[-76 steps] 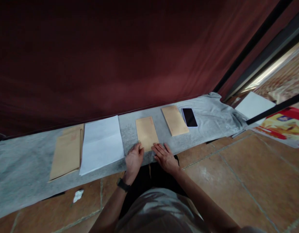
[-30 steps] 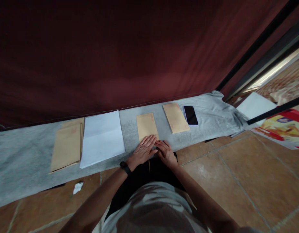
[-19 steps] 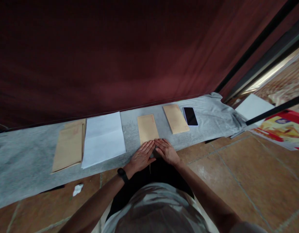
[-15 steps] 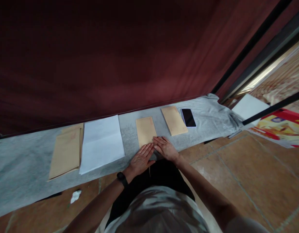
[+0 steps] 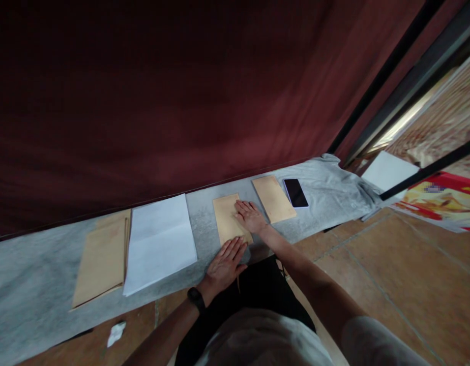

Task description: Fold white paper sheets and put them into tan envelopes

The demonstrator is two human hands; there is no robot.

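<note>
A brown envelope [image 5: 226, 219] lies in front of me on a grey cloth [image 5: 40, 264]. My left hand [image 5: 225, 264], with a black band on its wrist, lies flat with fingers stretched out on the envelope's near end. My right hand [image 5: 249, 216] rests flat, fingers spread, on the envelope's far right part. Neither hand holds anything.
White sheets of paper [image 5: 158, 241] and a stack of brown envelopes [image 5: 101, 259] lie to the left. Another brown envelope [image 5: 273, 198] and a dark phone [image 5: 295, 192] lie to the right. A dark red curtain [image 5: 162, 91] hangs behind. A paper scrap [image 5: 115, 333] lies on the tiled floor.
My right hand has slid from the envelope's near end up along it, away from me. My left hand stays flat at the near end.
</note>
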